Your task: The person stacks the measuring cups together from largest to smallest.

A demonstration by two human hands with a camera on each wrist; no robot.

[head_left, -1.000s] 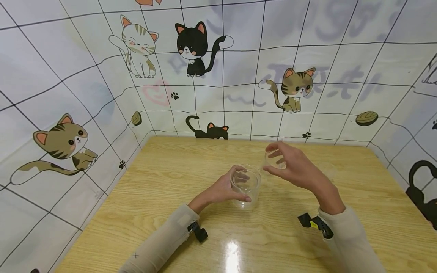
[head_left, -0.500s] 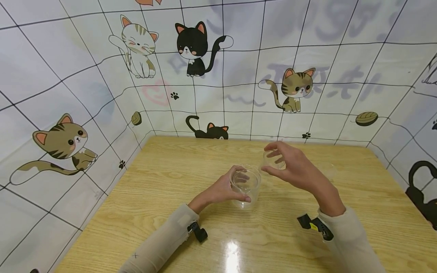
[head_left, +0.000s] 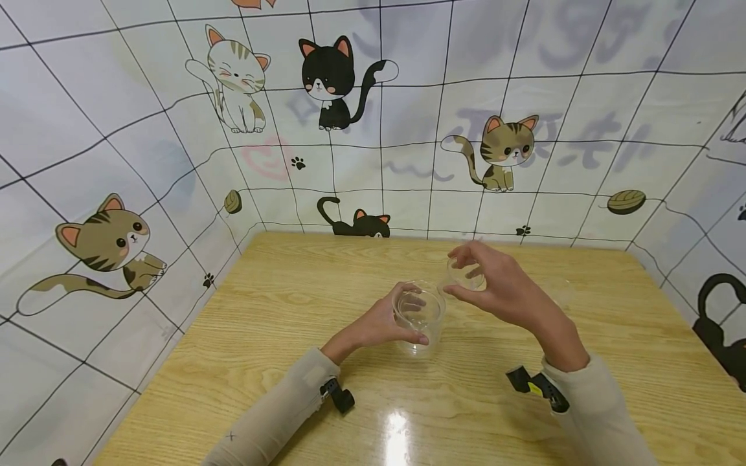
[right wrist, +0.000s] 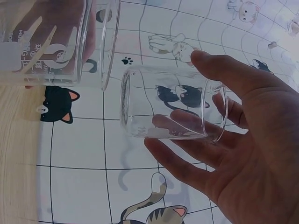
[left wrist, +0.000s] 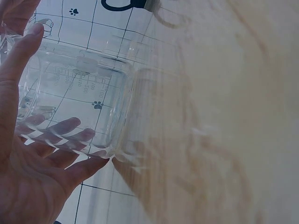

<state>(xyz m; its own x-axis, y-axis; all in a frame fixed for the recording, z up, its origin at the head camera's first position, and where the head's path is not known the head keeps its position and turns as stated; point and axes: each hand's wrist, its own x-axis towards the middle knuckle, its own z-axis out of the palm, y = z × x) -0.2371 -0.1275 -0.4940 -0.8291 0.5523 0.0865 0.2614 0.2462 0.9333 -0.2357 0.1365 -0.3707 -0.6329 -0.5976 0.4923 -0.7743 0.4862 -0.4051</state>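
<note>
A larger clear glass beaker [head_left: 430, 327] with printed graduations stands upright at the middle of the table. My left hand [head_left: 379, 321] holds it from the left, thumb on the near side and fingers round the far side; the left wrist view shows the beaker [left wrist: 88, 98] against those fingers. Just to the right and farther back, my right hand [head_left: 498, 278] grips a smaller glass beaker [head_left: 471, 281] above the table. In the right wrist view the small beaker [right wrist: 140, 100] is apart from the big one's rim [right wrist: 110, 46]. No contents show in the small beaker.
A wooden-looking table [head_left: 280, 414] spreads under both hands. White grid-patterned sheeting [head_left: 408, 116] with cartoon cats rises behind and at both sides. A faint clear outline [head_left: 561, 290] lies behind the right wrist; its kind cannot be told.
My right hand has shifted slightly left with the small beaker, nearer the larger one. The left hand and the larger beaker have stayed put.
</note>
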